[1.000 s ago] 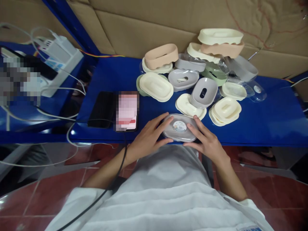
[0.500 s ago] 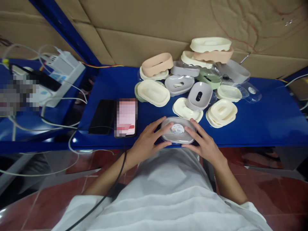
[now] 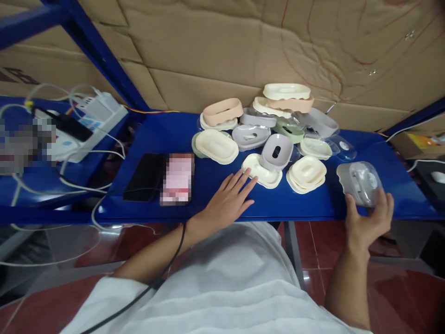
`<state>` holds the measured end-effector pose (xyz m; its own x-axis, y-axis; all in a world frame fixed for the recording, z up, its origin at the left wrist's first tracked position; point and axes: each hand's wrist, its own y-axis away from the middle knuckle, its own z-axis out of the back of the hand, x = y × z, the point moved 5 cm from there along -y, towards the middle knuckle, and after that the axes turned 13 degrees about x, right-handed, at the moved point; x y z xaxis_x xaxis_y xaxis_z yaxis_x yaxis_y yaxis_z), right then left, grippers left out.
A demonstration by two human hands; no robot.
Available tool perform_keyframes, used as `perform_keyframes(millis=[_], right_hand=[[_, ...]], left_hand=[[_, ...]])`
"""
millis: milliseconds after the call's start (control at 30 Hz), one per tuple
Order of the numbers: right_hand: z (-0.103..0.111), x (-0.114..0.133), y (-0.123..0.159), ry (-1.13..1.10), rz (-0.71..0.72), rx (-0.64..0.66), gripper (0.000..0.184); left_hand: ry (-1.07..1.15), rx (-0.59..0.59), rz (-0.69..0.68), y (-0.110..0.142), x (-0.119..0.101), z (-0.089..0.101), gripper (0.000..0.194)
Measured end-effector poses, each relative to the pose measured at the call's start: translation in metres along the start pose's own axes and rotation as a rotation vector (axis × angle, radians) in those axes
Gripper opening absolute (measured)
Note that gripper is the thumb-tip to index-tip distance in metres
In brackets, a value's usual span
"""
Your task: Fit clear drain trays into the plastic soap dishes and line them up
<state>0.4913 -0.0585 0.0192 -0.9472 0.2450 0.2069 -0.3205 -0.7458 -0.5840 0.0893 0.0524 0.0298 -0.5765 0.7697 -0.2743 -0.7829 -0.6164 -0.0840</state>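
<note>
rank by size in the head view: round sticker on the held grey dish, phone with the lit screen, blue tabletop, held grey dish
1. blue tabletop
2. held grey dish and lit phone, too alike to rank
3. round sticker

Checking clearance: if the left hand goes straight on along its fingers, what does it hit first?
Left hand would likely meet the cream lid first, the one partly under the grey dish. Fingertips overlap its edge in view; can't tell if they touch.
</note>
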Motion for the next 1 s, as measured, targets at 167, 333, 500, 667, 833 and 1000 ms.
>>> perform_keyframes(millis=[167, 333, 500, 667, 833, 1000], right_hand=[[-0.027, -0.019, -0.02, -0.019, 0.002, 0.062, 0.079], [-0.021, 0.006, -0.029, 0.0, 0.069, 0.029, 0.089], [-0.011, 0.129, -0.033, -0.215, 0.294, 0.05, 0.046], [-0.052, 0.236, -0.038, -0.121, 0.479, 0.43, 0.051], [-0.055, 0.23, -0.036, -0.169, 0.45, 0.425, 0.034], [-0.024, 0.216, -0.001, -0.462, 0.505, 0.43, 0.034]], left_hand=[[-0.07, 0.01, 0.026, -0.008, -0.002, 0.004, 0.034], [-0.018, -0.005, 0.014, 0.031, 0.003, 0.005, 0.03], [0.017, -0.081, 0.002, 0.055, 0.01, 0.004, 0.024], [0.023, -0.086, -0.004, 0.055, 0.016, 0.005, 0.019], [0.14, -0.148, 0.015, 0.059, 0.022, 0.006, 0.014], [0.251, -0.22, 0.079, 0.06, 0.025, 0.007, 0.048]])
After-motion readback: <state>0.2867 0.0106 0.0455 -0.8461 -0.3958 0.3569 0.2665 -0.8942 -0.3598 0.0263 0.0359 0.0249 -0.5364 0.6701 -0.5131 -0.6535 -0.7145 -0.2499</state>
